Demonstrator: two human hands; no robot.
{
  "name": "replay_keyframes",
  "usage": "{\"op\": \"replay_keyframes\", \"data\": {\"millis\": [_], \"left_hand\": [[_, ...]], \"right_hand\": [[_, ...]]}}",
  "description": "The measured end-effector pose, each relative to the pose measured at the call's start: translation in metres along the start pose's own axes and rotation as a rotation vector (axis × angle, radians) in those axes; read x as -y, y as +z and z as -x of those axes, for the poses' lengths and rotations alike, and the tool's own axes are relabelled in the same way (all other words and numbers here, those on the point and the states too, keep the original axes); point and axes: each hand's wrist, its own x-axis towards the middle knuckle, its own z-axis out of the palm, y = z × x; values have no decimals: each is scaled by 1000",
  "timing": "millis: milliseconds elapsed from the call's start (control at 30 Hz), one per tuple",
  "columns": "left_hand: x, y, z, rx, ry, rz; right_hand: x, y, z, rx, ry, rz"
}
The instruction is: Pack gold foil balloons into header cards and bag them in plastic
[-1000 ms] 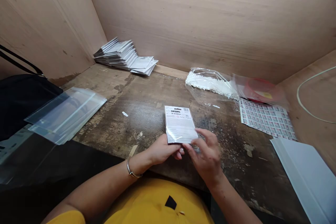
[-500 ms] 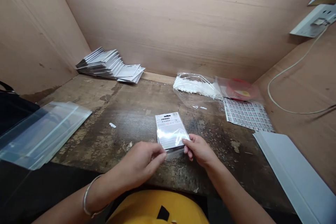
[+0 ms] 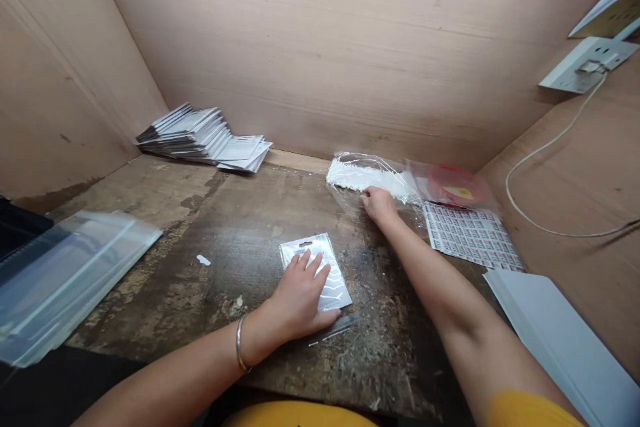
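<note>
Left hand [image 3: 301,297]: fingers spread, palm down on the packet [image 3: 337,285], pressing it rather than gripping it.
Right hand [image 3: 379,205]: fingers bent at the near edge of the clear bag [image 3: 367,177]; whether they pinch a piece or only film, I cannot tell.
Packet place: flat on the worn table [image 3: 240,213], in front of the person, partly hidden under the left hand.
Packet feel: probably light and thin; the face looks glossy, so likely slippery, with a fairly stiff card that could crease at the corners.
Packet hold: by the side edges, judging by its flatness, or steadied under flat fingers; the film at the near end looks too floppy to lift by.
Packet direction: hang-hole end toward the back wall, tipped slightly left; long axis running away from the person, near end a little to the right.
Bag contents: many small white pieces [image 3: 357,175], likely light and easily scattered.
Far left: a leaning stack of similar packets [image 3: 193,137] by the wall.
</note>
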Motion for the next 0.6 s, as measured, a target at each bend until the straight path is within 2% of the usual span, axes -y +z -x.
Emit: {"op": "replay_keyframes", "data": {"millis": [100,167,267,333,433,500,567,600], "left_hand": [[5,2,0,-14,40,40],[9,2,0,-10,57,66],[13,1,-2,13,57,91],[14,-1,-4,18,66,107],[16,-6,-6,-4,75,138],[16,-10,-7,-11,70,159],[16,-13,-10,-1,57,171],[16,-15,-11,8,48,175]], "right_hand": [[7,21,-22,-14,103,29],[11,27,-30,-27,152,35],[12,25,-32,-50,187,37],[10,15,-23,-80,184,31],[1,-8,23,-146,146,17],[-6,-25,77,-227,92,-20],[-10,-43,144,-483,-66,-204],[-11,-50,178,-530,-112,-303]]}}
